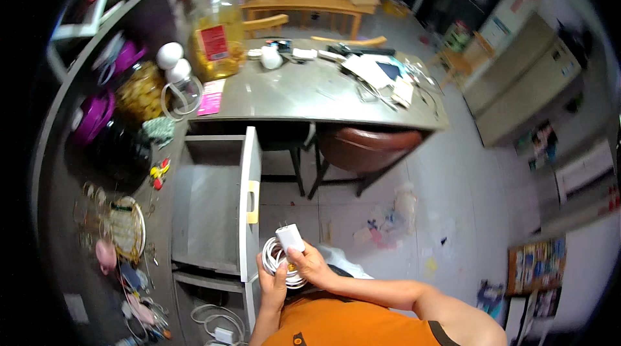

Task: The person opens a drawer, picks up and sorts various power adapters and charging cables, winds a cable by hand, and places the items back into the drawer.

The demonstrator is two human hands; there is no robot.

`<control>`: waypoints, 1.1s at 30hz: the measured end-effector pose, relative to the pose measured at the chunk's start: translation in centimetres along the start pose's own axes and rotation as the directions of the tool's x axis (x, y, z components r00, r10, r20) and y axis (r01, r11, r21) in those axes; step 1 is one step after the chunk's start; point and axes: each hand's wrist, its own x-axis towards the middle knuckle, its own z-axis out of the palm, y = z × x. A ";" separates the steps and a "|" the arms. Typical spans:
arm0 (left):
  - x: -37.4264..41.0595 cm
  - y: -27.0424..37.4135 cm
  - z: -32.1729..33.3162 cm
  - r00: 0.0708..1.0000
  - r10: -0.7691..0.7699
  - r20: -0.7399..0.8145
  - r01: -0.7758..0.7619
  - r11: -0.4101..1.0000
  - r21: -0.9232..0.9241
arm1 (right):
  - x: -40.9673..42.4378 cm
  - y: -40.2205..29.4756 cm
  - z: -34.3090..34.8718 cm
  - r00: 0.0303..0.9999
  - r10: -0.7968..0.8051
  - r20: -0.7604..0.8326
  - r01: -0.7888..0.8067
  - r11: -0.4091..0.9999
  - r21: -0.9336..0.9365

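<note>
A white charger plug [289, 238] with its prongs pointing up and away is pinched in my right hand [313, 266]. My left hand [272, 288] grips a coiled white cable [271, 255] just beside the plug. Something small and yellow shows between my hands, too blurred to name. Both hands are close to my body, to the right of a pulled-out upper drawer [206, 220] with a yellow plate on its front. Below it, a second drawer [208, 280] is partly pulled out and contains another white cable [218, 309] and a white charger plug [224, 335].
On the dark counter at left stand a purple-lidded jar [140, 89], a round plate [128, 229] and several small items. A large jar of yellow liquid [213, 45], papers [371, 72] and cables lie along the desk. A brown chair [371, 149] is tucked beneath it.
</note>
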 end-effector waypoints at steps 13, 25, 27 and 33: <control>-5.1 -3.2 -1.0 0.761 -0.529 0.376 0.620 0.765 -0.177 | -9.3 4.0 -0.6 0.930 -0.117 -0.348 0.120 0.993 -0.015; -7.5 -6.0 5.9 0.716 -0.393 0.577 0.322 0.919 0.226 | -19.0 6.3 -9.1 0.809 -0.107 -0.578 0.272 0.940 0.206; -8.9 -7.2 7.8 0.694 -0.467 0.548 0.254 0.871 0.420 | -22.4 8.5 -11.8 0.712 -0.177 -0.680 0.358 0.924 0.135; -11.8 -15.0 11.0 0.716 -0.576 0.395 0.280 0.755 0.592 | -35.6 13.5 -21.1 0.365 -0.097 -0.926 0.477 0.874 0.097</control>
